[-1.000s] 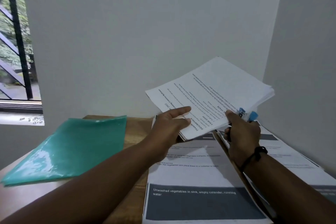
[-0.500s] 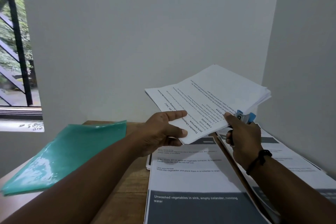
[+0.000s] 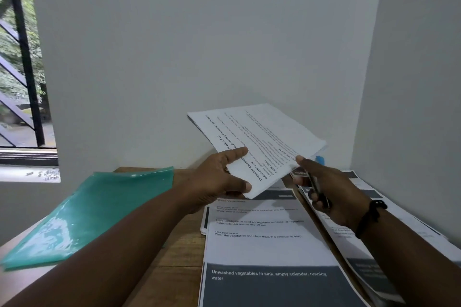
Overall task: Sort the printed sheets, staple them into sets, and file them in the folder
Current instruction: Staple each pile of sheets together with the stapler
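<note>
Grey walls box in a wooden tabletop [image 3: 174, 266] where the green folder [image 3: 87, 212] lies unopened at the left, well apart from the action. Moving right, the left hand [image 3: 219, 179] now pinches the stack's [image 3: 259, 142] near corner, which has swung lower and flatter than a second ago. Right hand [image 3: 326, 192] squeezes the stapler [image 3: 311, 177] at its edge, so this set looks ready for stapling, with more sheets [image 3: 264, 244] waiting beneath.

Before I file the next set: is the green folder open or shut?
Shut. The green folder lies flat on the wooden table, covers together, far corner curling slightly; no sheets visibly inside.
</note>
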Demonstrator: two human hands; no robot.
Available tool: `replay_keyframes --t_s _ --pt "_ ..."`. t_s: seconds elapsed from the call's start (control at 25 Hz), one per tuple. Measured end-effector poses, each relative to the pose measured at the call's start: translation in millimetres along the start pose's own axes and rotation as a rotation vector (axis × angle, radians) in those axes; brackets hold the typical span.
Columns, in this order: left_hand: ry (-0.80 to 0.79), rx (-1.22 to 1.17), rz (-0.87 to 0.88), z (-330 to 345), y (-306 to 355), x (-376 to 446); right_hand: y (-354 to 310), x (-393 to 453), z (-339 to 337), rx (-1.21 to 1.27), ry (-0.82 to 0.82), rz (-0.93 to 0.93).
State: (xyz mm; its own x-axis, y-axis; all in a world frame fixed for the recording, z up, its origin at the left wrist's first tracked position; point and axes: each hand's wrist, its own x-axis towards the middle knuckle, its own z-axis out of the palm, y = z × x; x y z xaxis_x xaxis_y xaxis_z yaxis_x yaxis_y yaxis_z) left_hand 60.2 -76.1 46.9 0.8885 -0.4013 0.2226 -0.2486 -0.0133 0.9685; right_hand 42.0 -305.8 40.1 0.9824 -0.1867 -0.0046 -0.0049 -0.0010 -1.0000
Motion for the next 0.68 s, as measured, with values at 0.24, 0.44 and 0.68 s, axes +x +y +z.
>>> replay_keyframes --t_s 0.24,0.44,0.68 --pt "0.132 -0.086 0.091 -5 3 2 -4 -17 22 -0.007 -0.397 0.136" --pt "0.235 -0.096 0.149 1 -2 5 1 -28 42 0.163 -0.472 0.092" --pt "0.274 -0.200 0.164 9 -2 5 8 -23 46 0.342 -0.310 0.071"
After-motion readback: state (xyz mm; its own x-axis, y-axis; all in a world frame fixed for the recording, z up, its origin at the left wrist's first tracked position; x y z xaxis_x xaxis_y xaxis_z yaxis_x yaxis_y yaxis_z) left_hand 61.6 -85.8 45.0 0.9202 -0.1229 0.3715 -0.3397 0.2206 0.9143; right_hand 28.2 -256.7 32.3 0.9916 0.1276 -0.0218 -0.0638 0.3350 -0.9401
